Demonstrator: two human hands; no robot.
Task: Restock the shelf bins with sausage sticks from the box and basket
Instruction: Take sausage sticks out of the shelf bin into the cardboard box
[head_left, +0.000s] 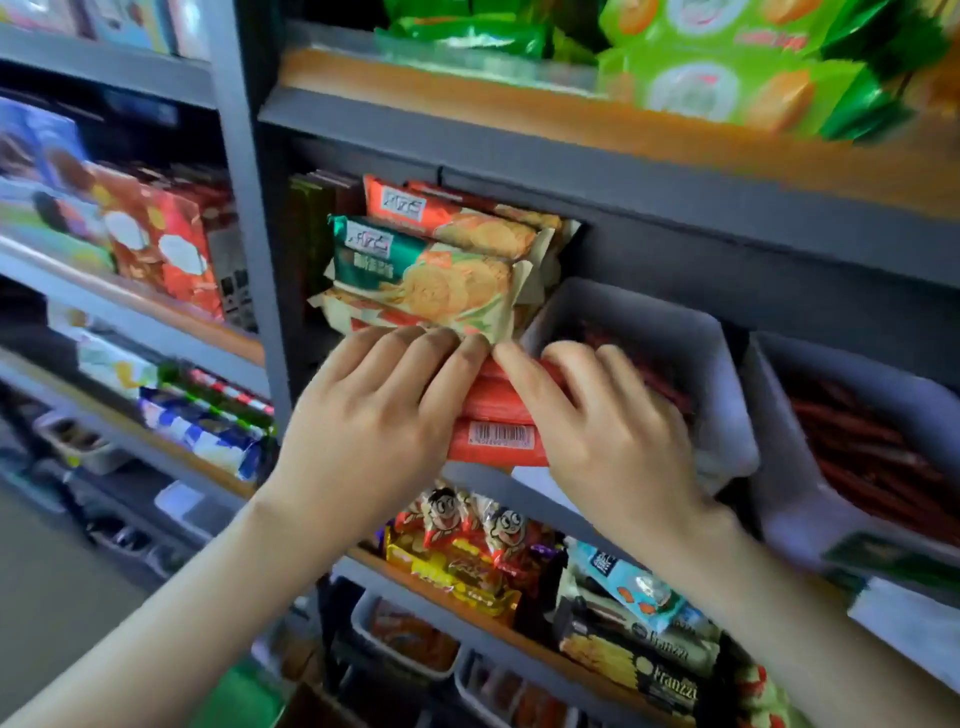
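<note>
Both of my hands are on a stack of red biscuit packets (496, 415) at the front edge of the middle shelf. My left hand (374, 405) lies over the stack's left side with fingers fairly straight, fingertips against the cream packets above. My right hand (597, 415) has its fingers curled over the top right of the red stack. Just right of it stands a grey bin (670, 332) holding dark red sausage sticks (660, 384). A second grey bin (789, 467) further right is full of sausage sticks (872, 457). No box or basket is in view.
Green and orange biscuit packs (436, 260) are piled above the red stack. Green snack bags (727, 67) fill the shelf above. The lower shelf holds cartoon-face snack bags (467, 525) and Franzzi packs (654, 665). Another shelving unit with boxes (161, 244) stands on the left.
</note>
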